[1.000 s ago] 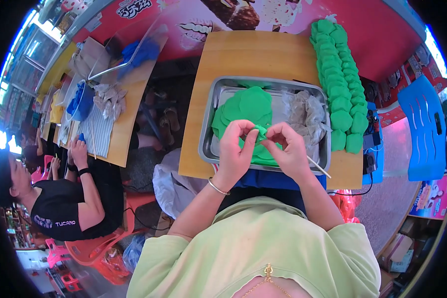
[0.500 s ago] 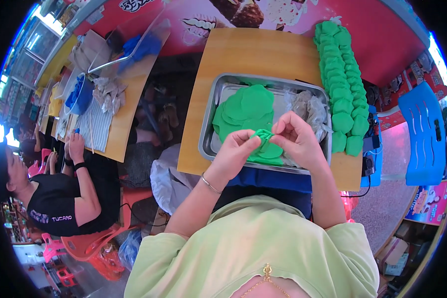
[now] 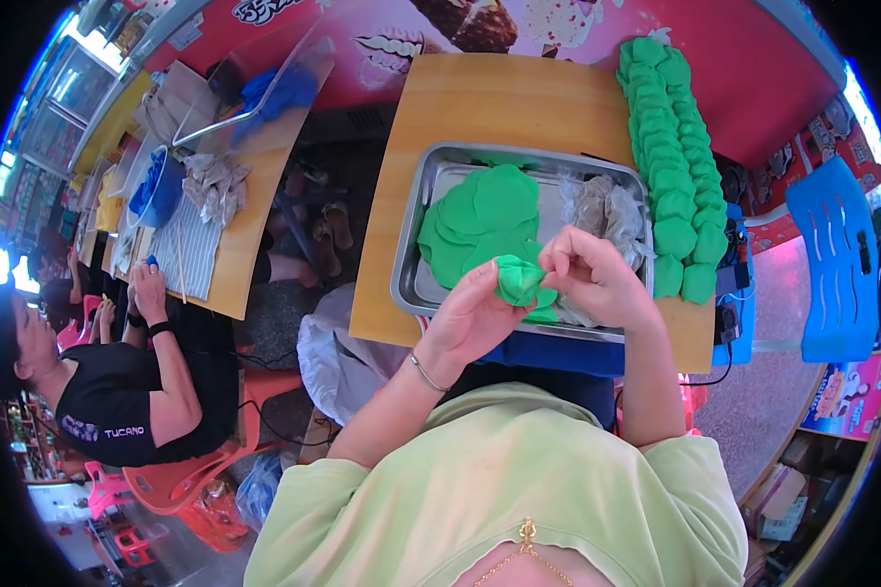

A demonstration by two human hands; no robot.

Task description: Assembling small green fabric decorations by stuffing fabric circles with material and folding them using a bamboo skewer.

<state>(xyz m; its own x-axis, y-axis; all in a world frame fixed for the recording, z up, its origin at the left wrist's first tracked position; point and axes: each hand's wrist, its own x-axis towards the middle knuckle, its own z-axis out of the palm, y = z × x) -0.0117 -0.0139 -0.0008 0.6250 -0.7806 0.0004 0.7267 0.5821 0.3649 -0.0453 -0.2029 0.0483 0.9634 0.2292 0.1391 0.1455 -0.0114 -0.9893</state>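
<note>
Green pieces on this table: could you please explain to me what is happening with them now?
A person holds a folded green piece in the left hand, over a metal tray. The right hand is at its right edge; whether it pinches the piece is hard to tell. Flat green rounds lie in the tray, with crumpled plastic to their right. More green pieces lie in rows along the right side of the table. At left, a co-worker has something small and blue.

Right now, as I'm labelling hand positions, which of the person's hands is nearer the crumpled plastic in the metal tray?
Right. The right hand is just below the crumpled plastic in the picture; the left hand is farther away, to its lower left, holding a green piece.
</note>
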